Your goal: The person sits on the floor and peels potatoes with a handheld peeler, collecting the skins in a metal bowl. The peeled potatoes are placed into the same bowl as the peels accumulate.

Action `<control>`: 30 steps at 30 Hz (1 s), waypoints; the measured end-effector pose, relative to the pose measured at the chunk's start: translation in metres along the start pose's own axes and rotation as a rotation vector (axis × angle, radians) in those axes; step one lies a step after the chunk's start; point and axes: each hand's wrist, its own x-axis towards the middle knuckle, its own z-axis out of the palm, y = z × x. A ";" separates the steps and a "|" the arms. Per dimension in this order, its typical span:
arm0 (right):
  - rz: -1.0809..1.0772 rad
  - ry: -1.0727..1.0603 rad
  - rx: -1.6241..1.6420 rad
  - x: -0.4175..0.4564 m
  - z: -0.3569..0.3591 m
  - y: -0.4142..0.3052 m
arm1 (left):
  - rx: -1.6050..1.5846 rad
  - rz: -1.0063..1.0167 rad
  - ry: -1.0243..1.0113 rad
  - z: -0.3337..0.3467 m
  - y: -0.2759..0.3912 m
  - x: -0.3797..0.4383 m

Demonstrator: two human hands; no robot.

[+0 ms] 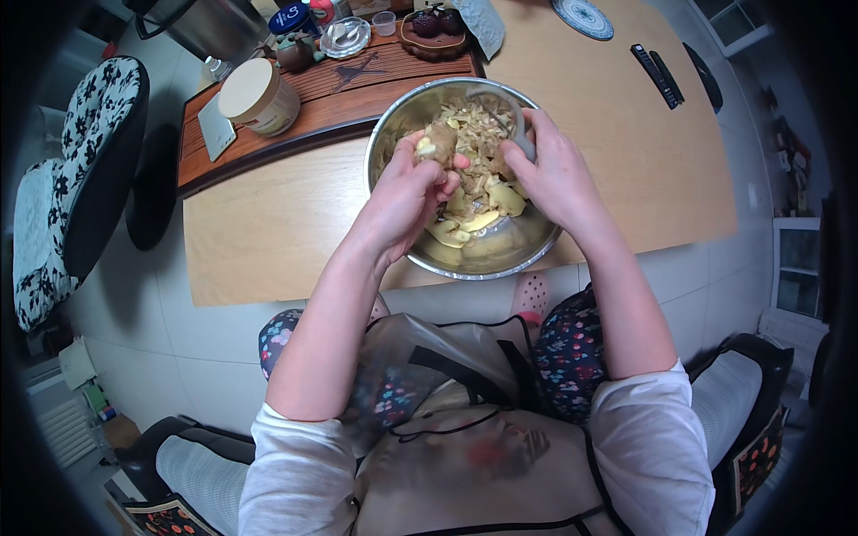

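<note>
A large round metal bowl (469, 273) sits at the table's near edge, holding brown and yellow peelings and scraps (477, 127). Over its left part, my left hand (419, 184) holds a knobbly brown root piece (439, 142), which looks like ginger, with a pale cut patch showing. At the bowl's right rim, my right hand (553, 164) grips a grey curved tool (521, 120), seemingly a peeler; its working end is blurred over the scraps. Larger yellow pieces (506, 199) lie low in the bowl, between my hands.
A slatted wooden tea tray (322, 137) lies behind and left of the bowl, bearing a lidded tub (260, 97), a phone (216, 127) and small ornaments. Two remote controls (657, 75) and a patterned round plate (583, 18) are at the table's far right.
</note>
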 end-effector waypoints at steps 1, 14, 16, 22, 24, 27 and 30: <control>-0.012 -0.032 0.004 -0.001 -0.001 0.002 | -0.063 0.004 -0.074 -0.002 0.000 -0.001; -0.208 -0.131 0.056 -0.033 0.019 -0.018 | -0.236 0.097 0.070 0.013 -0.027 -0.001; -0.243 -0.113 0.031 -0.032 0.020 -0.020 | -0.247 0.087 0.046 0.011 -0.030 -0.008; -0.095 -0.087 -0.212 -0.013 0.020 0.007 | -0.239 0.074 0.029 0.003 -0.020 -0.022; -0.070 -0.084 -0.241 -0.012 0.020 0.009 | -0.173 0.075 0.098 0.003 -0.014 -0.022; -0.135 -0.086 -0.122 -0.021 0.022 -0.008 | -0.021 0.022 0.258 0.014 -0.012 -0.022; -0.161 -0.150 -0.074 -0.030 0.025 -0.026 | 0.012 0.002 0.246 0.009 -0.013 -0.022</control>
